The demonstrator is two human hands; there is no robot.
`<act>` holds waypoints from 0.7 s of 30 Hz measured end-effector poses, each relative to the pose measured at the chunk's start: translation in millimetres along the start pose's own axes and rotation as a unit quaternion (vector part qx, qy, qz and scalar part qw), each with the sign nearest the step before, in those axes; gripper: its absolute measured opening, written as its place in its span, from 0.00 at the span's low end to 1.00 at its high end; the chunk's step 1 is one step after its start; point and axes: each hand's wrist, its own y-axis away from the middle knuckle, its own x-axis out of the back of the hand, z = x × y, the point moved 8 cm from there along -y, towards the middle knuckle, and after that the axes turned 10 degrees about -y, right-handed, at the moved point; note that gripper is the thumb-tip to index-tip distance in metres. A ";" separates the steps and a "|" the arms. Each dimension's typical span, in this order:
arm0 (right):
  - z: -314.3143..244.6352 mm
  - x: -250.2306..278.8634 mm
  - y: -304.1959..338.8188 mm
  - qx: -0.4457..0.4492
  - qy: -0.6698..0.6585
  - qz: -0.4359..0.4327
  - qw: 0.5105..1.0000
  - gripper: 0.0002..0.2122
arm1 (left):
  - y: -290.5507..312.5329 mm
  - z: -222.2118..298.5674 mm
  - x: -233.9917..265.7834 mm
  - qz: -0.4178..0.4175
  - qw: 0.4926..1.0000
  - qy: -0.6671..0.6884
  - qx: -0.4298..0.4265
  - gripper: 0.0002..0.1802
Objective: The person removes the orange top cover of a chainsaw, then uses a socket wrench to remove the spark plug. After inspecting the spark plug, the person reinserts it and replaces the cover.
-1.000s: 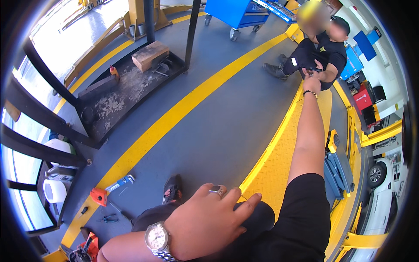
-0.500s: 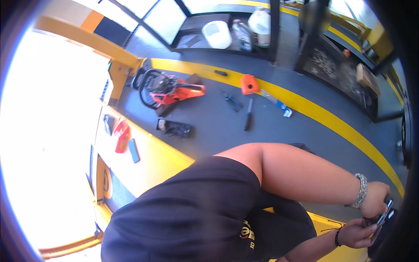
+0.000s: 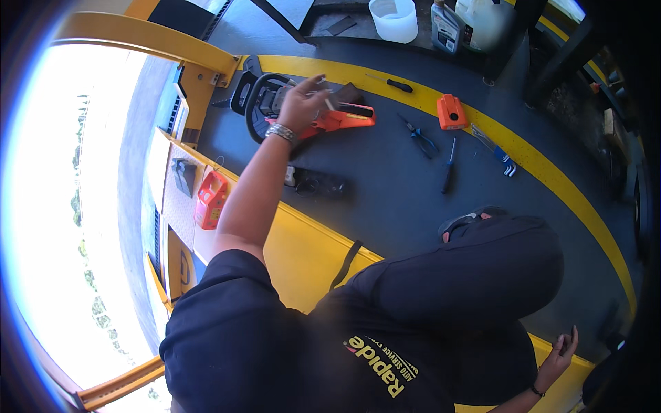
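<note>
My left hand (image 3: 303, 107), with a silver bracelet at its wrist, hovers over the orange-and-black chainsaw (image 3: 350, 117), hiding part of its body. Its fingers are apart and slightly blurred; a pale streak beside them is too unclear to name. Under that forearm lies a small black item (image 3: 322, 184) with a pale end. My right hand (image 3: 561, 354), wearing a dark bracelet, is low at the far right with fingers stretched out and nothing visible in it. To the right of the chainsaw lie blue-handled pliers (image 3: 421, 142), a screwdriver (image 3: 449, 168) and an orange cover (image 3: 451, 112).
A black-handled screwdriver (image 3: 399, 86) lies by the yellow floor stripe (image 3: 544, 182), and a hex key set (image 3: 506, 162) near it. A red plastic part (image 3: 211, 199) sits on the yellow ledge (image 3: 296, 251). A white tub (image 3: 394, 20) and a grey bottle (image 3: 447, 29) stand behind.
My left hand has swung from the far right to above the chainsaw. The hands have come apart, and the shiny item held between them no longer shows in either.
</note>
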 end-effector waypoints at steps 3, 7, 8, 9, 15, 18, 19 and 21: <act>79.2 26.9 12.7 -0.114 0.155 -0.070 0.979 0.18 | -44.6 -69.1 115.2 0.081 0.966 -0.243 -0.041 0.23; 119.5 68.2 21.5 -0.121 0.164 -0.045 0.978 0.18 | -78.7 -79.7 115.2 0.044 0.940 -0.337 -0.033 0.22; 121.9 79.4 20.1 -0.116 0.186 -0.044 0.975 0.19 | -84.7 -79.0 100.7 0.006 0.932 -0.362 -0.030 0.22; 123.3 82.0 20.6 -0.123 0.188 -0.051 0.973 0.19 | -91.2 -77.9 90.3 -0.029 0.920 -0.389 -0.031 0.22; 131.4 81.5 20.9 -0.156 0.188 -0.082 0.966 0.22 | -110.7 -94.7 67.6 -0.134 0.840 -0.521 -0.075 0.23; 135.5 77.4 23.3 -0.147 0.186 -0.078 0.968 0.22 | -117.1 -109.3 65.3 -0.208 0.729 -0.646 -0.086 0.24; 137.2 77.3 22.5 -0.160 0.191 -0.088 0.965 0.22 | -118.8 -104.7 62.3 -0.228 0.703 -0.669 -0.082 0.25; 138.2 74.4 20.1 -0.151 0.216 -0.113 0.958 0.21 | -122.4 -97.3 58.7 -0.233 0.671 -0.699 -0.083 0.27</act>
